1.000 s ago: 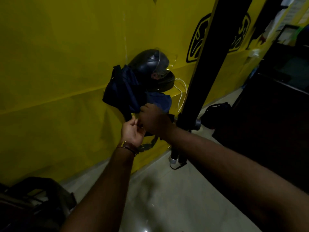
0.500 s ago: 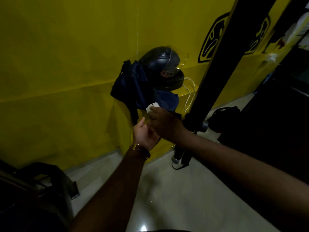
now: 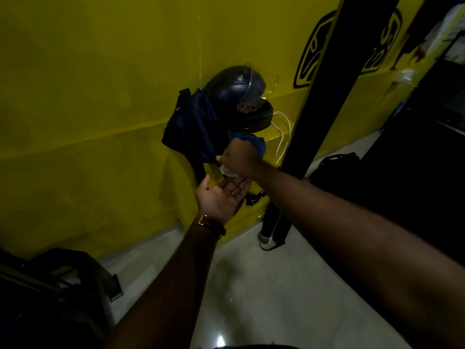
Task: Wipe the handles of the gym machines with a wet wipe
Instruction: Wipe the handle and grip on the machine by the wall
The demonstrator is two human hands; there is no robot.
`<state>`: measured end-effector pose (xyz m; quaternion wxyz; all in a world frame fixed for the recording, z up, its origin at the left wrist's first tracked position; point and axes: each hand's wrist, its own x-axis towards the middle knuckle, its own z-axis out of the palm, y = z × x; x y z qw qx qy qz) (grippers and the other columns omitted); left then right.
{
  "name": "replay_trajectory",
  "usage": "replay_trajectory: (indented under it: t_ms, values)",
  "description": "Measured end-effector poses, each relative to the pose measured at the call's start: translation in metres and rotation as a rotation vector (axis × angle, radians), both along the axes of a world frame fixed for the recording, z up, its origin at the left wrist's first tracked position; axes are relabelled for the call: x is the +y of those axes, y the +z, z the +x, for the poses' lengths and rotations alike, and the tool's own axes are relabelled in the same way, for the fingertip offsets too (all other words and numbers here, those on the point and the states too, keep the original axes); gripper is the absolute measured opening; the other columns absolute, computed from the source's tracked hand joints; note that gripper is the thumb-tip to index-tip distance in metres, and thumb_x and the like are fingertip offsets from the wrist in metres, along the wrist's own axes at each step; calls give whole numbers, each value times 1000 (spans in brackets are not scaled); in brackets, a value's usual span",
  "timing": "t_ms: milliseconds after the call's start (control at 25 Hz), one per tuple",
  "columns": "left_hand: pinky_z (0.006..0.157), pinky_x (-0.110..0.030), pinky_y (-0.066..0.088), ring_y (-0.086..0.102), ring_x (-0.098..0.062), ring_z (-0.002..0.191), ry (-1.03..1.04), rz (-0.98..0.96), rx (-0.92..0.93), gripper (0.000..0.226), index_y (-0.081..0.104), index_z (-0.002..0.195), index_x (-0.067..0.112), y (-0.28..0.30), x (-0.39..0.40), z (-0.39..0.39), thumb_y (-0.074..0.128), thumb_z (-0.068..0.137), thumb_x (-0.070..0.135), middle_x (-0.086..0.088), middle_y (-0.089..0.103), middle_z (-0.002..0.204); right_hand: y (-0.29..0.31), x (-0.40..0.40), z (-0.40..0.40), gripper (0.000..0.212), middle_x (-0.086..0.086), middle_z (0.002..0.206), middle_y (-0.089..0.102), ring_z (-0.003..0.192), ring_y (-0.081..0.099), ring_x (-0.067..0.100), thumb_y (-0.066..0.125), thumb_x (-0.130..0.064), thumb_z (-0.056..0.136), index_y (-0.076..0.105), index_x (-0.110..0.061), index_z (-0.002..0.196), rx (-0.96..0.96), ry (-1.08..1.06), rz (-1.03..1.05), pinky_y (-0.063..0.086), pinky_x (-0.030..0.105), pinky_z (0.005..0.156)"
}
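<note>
Right hand (image 3: 240, 157) pinches crumpled white wet wipe (image 3: 227, 171) just above left hand (image 3: 221, 197), palm up, fingers straight. Black machine upright (image 3: 324, 96) immediately right; glossy pale floor (image 3: 264, 285) below, near side.

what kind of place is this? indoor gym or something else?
Probably a gym, though dimly lit: a black machine upright stands by a yellow wall bearing a black logo. A helmet and dark bag sit on the wall's ledge.
</note>
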<state>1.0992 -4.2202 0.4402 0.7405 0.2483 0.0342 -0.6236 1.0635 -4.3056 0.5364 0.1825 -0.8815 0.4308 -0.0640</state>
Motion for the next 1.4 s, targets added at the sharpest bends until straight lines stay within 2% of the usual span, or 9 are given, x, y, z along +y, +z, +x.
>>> replay_trajectory:
  t_ms: [160,320,440,640,840,1080,1240,1320,1400]
  values:
    - [86,-39,51,68,-28,87,-36,15,-123,45,63,110,4,5,-5,0,45,97,43,-16,69,98,-36,27,-46,29,18,95,71,92,67,36,47,-15,91,72,0,97,-323,84,-232,54,37,77]
    - [91,-34,54,69,-23,101,-33,19,-229,41,60,125,5,18,-7,-3,43,101,34,-14,68,117,-63,32,-78,49,15,119,68,107,67,32,36,-18,81,69,-2,114,-234,252,-664,61,42,78]
    - [71,-25,59,72,-19,87,18,71,-298,33,62,120,4,17,-9,-6,41,102,21,-12,70,103,-45,33,-47,40,18,117,67,109,66,34,46,-11,84,66,3,116,-163,317,-584,60,42,78]
    - [96,-37,51,66,-27,106,11,95,-356,42,60,120,2,13,-14,-1,49,99,36,-20,65,119,-37,27,-101,50,21,99,66,87,68,37,26,-16,86,69,4,99,192,434,-684,57,39,58]
    - [95,-36,52,65,-25,112,-6,58,-393,45,61,123,2,15,-16,-9,45,101,38,-17,67,120,-34,34,-85,39,13,100,69,82,70,24,34,-15,92,70,-4,103,237,360,-770,52,29,54]
    - [88,-36,53,67,-24,94,89,102,-402,35,65,105,5,15,-15,0,48,100,36,-13,70,102,-18,43,-87,50,32,114,58,93,64,43,24,-21,92,62,8,106,362,396,-706,57,46,64]
    - [94,-35,52,65,-26,101,61,90,-346,48,54,128,-5,13,-20,-7,51,100,33,-25,61,124,0,61,-112,13,23,93,65,104,59,44,56,-13,89,67,-7,93,564,367,-636,26,63,109]
    - [89,-33,52,67,-18,85,73,63,-334,56,41,138,-12,17,-18,-12,49,101,30,-38,50,126,5,59,-101,18,12,64,61,71,66,33,69,-9,78,58,-14,63,365,226,-711,47,55,93]
    - [79,-30,52,68,-12,73,88,42,-340,57,36,139,-14,21,-16,-15,47,102,29,-39,45,121,-2,52,-76,19,10,68,62,61,64,28,60,-18,86,62,-11,68,71,45,-674,49,31,60]
